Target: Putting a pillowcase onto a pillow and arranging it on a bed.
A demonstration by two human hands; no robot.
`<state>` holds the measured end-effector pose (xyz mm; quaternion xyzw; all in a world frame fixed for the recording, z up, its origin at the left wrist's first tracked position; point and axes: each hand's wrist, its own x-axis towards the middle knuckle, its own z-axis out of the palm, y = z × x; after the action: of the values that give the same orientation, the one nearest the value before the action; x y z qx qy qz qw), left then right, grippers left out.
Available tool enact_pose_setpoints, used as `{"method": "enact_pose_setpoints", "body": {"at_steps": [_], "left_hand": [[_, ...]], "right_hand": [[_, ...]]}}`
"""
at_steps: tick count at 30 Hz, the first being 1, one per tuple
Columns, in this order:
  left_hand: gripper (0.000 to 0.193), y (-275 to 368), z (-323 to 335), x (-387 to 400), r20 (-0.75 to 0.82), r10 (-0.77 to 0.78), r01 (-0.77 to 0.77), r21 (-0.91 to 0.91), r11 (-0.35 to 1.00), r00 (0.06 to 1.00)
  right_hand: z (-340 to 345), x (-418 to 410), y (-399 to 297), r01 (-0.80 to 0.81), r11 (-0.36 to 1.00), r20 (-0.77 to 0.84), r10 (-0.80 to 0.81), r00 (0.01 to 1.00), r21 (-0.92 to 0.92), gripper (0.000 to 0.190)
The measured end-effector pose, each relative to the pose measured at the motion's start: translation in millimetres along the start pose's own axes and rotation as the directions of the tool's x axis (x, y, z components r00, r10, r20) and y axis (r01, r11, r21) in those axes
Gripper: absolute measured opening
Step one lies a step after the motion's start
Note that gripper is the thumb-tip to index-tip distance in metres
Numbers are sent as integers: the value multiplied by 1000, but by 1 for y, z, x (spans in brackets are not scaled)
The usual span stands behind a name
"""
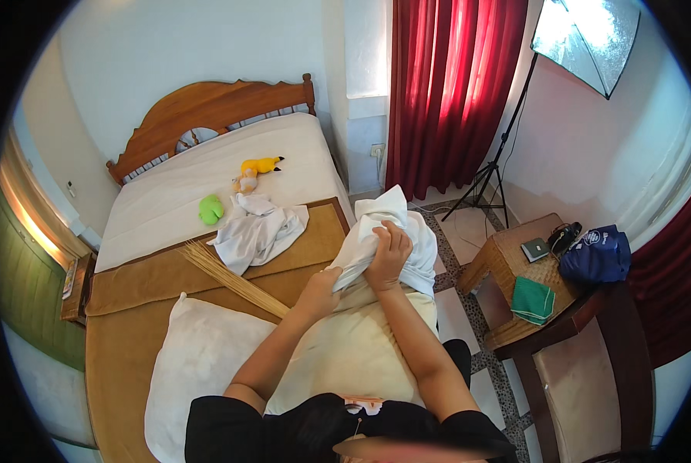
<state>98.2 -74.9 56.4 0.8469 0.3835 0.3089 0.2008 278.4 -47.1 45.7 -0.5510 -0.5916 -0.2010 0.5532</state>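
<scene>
A white pillowcase (pixel 418 254) lies bunched over the far end of a cream pillow (pixel 351 347) in front of me. My left hand (pixel 322 292) grips the cloth's near left edge, thumb on top. Farther right, my right hand (pixel 389 254) holds the same cloth with bent fingers, its thumb side partly hidden. The upper part of the cloth sticks up beyond my fingers. Beside the cream pillow, to the left, rests a white pillow (pixel 206 353), partly covered by my left forearm. How far the pillow reaches into the cloth is hidden.
On the bed are a crumpled white cloth (pixel 261 231), a stick broom (pixel 235 283), a green plush toy (pixel 211 209), a yellow plush toy (pixel 259 166) and a brown blanket (pixel 114 359). To the right stand a woven table (pixel 504 254), a wooden chair (pixel 629 347) and a light stand (pixel 499 156).
</scene>
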Motion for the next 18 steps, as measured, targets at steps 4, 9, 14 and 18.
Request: {"method": "enact_pose_setpoints", "body": {"at_steps": [4, 9, 14, 18], "left_hand": [[29, -9, -12, -3, 1, -58, 58, -74, 996, 998], [29, -57, -10, 26, -396, -191, 194, -33, 980, 898], [31, -169, 23, 29, -601, -76, 182, 118, 976, 796], [30, -222, 53, -8, -472, -280, 362, 90, 928, 836]], "right_hand": [[-6, -3, -13, -5, 998, 43, 2, 999, 58, 40], [-19, -24, 4, -185, 982, 528, 177, 831, -37, 45], [-11, -56, 12, -72, 956, 543, -98, 834, 283, 31], [-17, -60, 13, -141, 948, 569, -49, 821, 286, 33]]}}
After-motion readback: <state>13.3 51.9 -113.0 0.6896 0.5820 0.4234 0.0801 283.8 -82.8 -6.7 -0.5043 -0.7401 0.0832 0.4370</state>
